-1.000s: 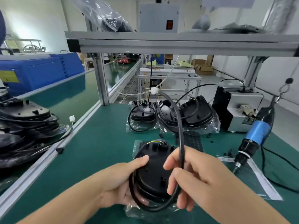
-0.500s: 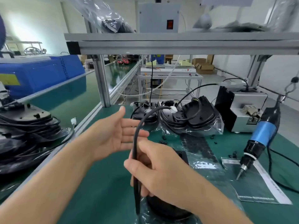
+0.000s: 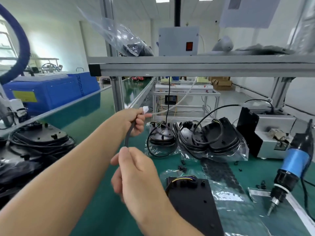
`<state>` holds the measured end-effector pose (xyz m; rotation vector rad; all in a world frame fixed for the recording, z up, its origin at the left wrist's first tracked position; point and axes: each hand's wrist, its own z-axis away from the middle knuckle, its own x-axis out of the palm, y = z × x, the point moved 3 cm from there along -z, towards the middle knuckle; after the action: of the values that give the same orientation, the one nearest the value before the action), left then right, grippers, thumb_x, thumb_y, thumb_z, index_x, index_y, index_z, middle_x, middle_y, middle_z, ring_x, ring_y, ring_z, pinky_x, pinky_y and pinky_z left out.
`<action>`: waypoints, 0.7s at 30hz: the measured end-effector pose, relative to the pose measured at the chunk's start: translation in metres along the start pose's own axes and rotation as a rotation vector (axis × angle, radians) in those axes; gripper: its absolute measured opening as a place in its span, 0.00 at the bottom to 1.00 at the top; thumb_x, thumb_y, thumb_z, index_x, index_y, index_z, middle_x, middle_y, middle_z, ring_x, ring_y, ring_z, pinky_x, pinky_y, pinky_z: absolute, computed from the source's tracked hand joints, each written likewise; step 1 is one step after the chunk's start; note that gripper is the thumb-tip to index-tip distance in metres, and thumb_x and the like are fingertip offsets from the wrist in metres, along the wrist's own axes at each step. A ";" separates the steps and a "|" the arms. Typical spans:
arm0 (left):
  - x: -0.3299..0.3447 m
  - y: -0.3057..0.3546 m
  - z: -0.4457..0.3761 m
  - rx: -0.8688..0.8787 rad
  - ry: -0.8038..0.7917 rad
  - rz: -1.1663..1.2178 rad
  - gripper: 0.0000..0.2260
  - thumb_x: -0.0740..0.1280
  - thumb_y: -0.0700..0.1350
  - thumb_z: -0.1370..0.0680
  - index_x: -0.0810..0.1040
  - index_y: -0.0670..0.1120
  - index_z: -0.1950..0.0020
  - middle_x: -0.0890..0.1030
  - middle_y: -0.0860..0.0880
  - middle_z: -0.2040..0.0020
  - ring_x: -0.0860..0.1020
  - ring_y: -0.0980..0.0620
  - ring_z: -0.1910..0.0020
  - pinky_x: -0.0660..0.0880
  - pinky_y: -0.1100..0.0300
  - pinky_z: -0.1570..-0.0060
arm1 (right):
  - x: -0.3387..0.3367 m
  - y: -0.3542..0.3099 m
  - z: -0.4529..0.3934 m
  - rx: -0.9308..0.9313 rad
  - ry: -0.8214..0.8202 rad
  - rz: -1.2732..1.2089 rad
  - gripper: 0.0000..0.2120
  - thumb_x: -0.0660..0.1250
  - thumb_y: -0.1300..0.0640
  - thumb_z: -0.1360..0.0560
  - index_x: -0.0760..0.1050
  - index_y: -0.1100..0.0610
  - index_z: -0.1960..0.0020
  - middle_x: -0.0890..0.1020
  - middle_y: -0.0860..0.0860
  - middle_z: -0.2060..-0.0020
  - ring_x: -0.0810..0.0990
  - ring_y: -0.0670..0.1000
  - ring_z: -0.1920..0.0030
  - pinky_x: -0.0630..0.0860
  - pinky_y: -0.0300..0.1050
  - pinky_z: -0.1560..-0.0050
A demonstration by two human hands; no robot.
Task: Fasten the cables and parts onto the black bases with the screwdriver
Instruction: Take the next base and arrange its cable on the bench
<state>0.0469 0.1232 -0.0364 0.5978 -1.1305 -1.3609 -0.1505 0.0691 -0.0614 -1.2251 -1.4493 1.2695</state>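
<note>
A black cable (image 3: 128, 137) runs taut between my two hands above the green bench. My left hand (image 3: 134, 122) grips its upper end, and the white connector (image 3: 145, 109) sticks out past the fingers. Lower and nearer, my right hand (image 3: 136, 172) pinches the cable; the stretch below it is hidden. On clear plastic at the lower right lies a black base (image 3: 194, 205) with coloured wires at its top edge. The blue electric screwdriver (image 3: 288, 171) hangs tip down at the right, apart from both hands.
Bagged black bases with coiled cables (image 3: 204, 138) sit at the back of the bench, more bases (image 3: 34, 142) pile up at left. A grey machine (image 3: 272, 133) stands at back right. Small black parts (image 3: 183, 167) lie loose on the mat. An aluminium shelf (image 3: 187, 67) runs overhead.
My left hand went from open to gripping the cable's connector end and pulled it up and away. My right hand let the cable slide and it now runs straight. The camera tilted up.
</note>
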 end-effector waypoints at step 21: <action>-0.073 -0.028 -0.104 0.026 0.371 0.201 0.07 0.56 0.42 0.16 0.71 0.41 0.51 0.84 0.47 0.59 0.73 0.57 0.85 0.65 0.72 0.84 | -0.045 0.016 0.004 -0.152 0.112 0.828 0.12 0.52 0.36 0.22 0.65 0.43 0.50 0.79 0.43 0.65 0.82 0.46 0.62 0.79 0.46 0.61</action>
<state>0.1377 0.1600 -0.1225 0.7023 -0.8809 -1.0138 -0.1439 0.0243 -0.0776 -2.0853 -0.9787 1.5861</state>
